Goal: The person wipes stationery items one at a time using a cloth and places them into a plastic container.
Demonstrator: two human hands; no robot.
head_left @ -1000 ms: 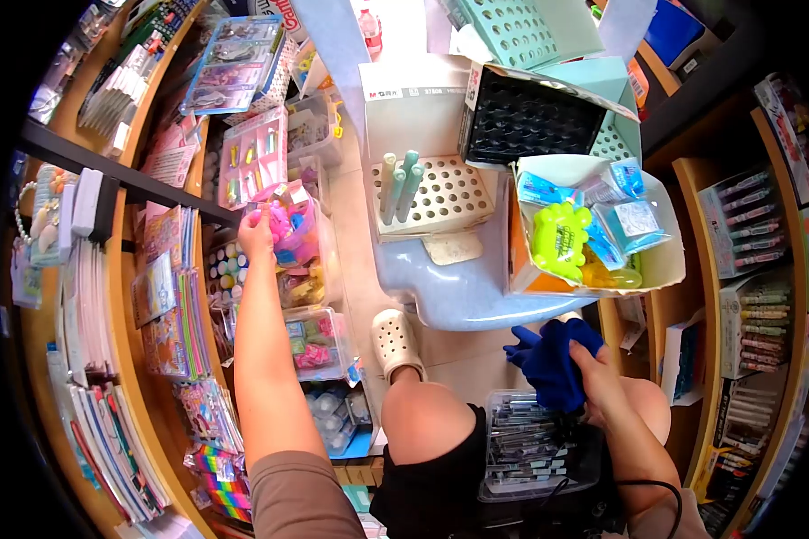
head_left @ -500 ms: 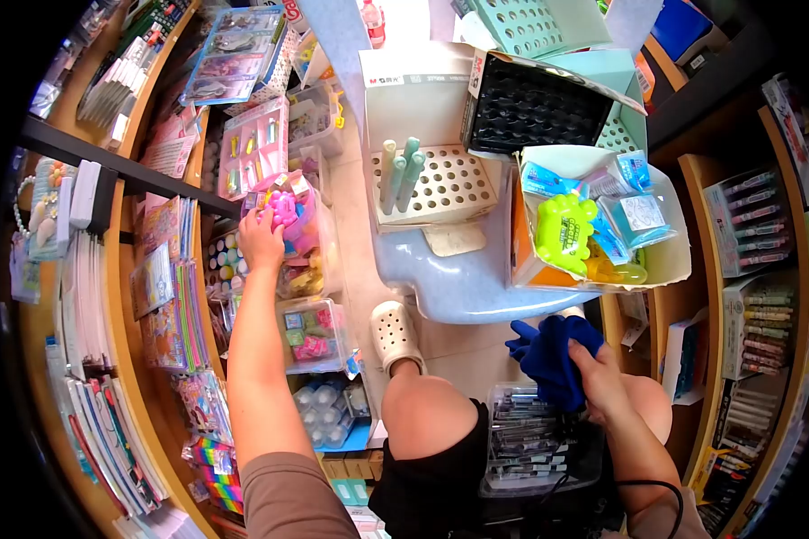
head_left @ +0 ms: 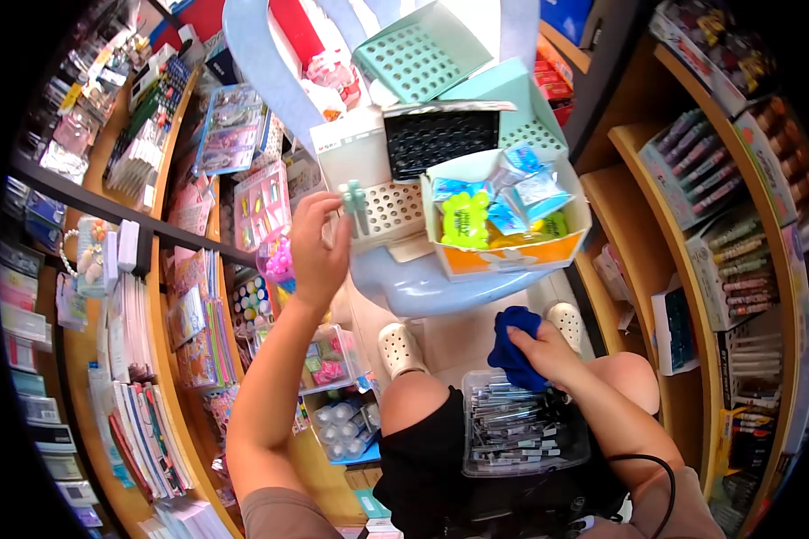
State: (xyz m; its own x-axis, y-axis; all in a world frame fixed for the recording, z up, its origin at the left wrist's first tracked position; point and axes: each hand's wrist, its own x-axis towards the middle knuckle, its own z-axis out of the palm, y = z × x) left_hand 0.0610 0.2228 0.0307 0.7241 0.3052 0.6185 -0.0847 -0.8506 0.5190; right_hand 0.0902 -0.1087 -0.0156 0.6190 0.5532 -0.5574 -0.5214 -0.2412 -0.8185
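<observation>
Head view: our right hand [head_left: 548, 354] holds blue cloth [head_left: 512, 359]; our left hand [head_left: 318, 256] is beside the pens [head_left: 360, 211], grip unclear; we'd best keep them upright.

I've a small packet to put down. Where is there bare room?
Bare: the front strip of the blue surface, before the white holed box and orange box; also the floor between the cream shoes. Crowded: the surface behind that strip, packed with boxes, and around the pale green pens, where the left hand is.
</observation>
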